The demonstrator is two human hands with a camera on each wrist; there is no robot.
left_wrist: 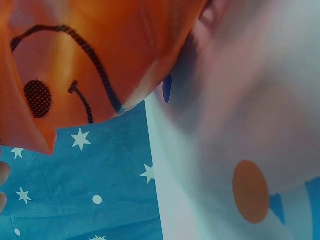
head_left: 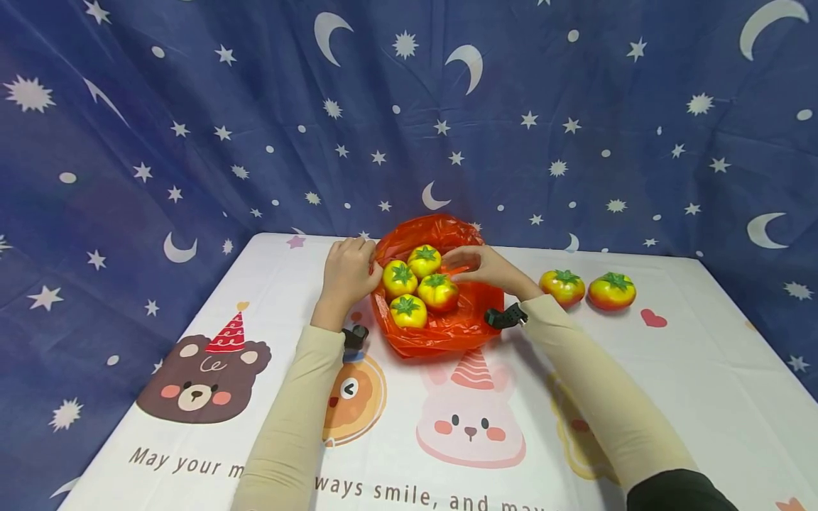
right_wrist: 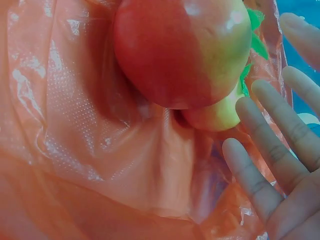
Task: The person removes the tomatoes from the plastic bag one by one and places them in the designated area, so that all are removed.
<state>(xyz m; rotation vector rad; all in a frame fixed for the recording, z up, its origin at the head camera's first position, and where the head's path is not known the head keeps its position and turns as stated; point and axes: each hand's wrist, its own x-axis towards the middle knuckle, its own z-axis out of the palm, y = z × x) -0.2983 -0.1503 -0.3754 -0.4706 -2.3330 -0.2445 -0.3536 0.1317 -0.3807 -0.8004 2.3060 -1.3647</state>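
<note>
A red plastic bag [head_left: 474, 316] lies spread open at the back of the table, with several yellow-and-red toy tomatoes [head_left: 407, 311] inside. At its left rim, my left hand [head_left: 348, 273] pinches the plastic with curled fingers; in the left wrist view, the bag's side [left_wrist: 120, 45] bears a black printed face. My right hand [head_left: 482, 266] reaches over the right side of the bag, beside the nearest tomato [head_left: 438, 292]. In the right wrist view its fingers [right_wrist: 272, 155] are spread and relaxed, apart from the large tomato [right_wrist: 180, 55], and hold nothing.
Two more tomatoes, one [head_left: 562, 287] nearer the right forearm and another [head_left: 611, 292] beyond it, sit on the white printed tablecloth [head_left: 703, 369]. A blue star-and-moon curtain [head_left: 511, 142] hangs behind the table. A black wrist camera [head_left: 505, 316] sits at the right wrist.
</note>
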